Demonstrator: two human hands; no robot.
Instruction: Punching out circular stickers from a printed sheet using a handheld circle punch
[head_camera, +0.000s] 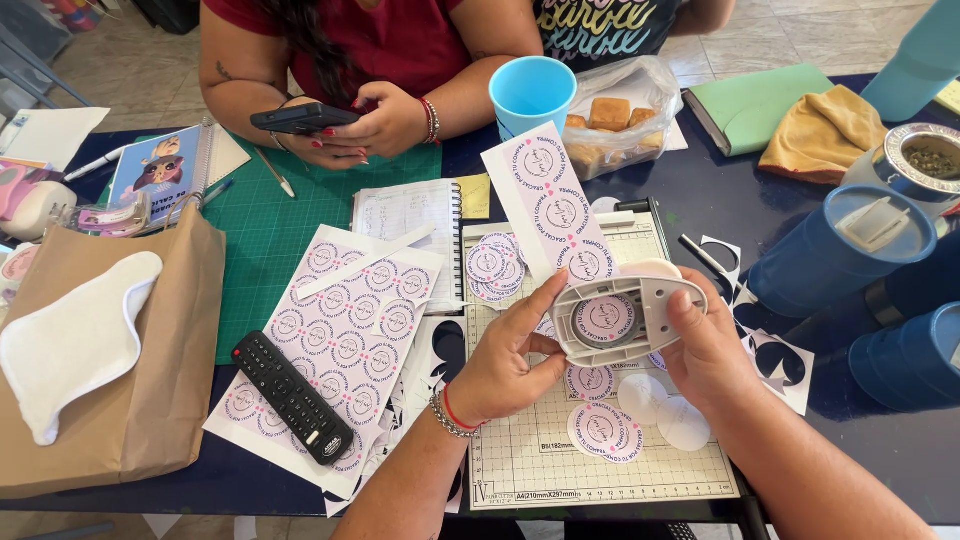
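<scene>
My left hand (505, 358) and my right hand (708, 352) hold a white circle punch (618, 312) turned underside up, over a paper trimmer board (520, 450). A paper strip (550, 205) printed with round pink labels runs through the punch and sticks up toward the far side. One label shows in the punch's round opening. Cut round labels (604, 430) lie on the board below the punch, and a small pile of them (494, 268) lies at its far left corner.
A sheet of uncut labels (340, 335) with a black remote (291, 396) on it lies left. A brown paper bag (150, 380) is farther left. Across the table a person holds a phone (303, 118). A blue cup (531, 92), bagged pastries (612, 117) and blue containers (840, 250) stand behind and right.
</scene>
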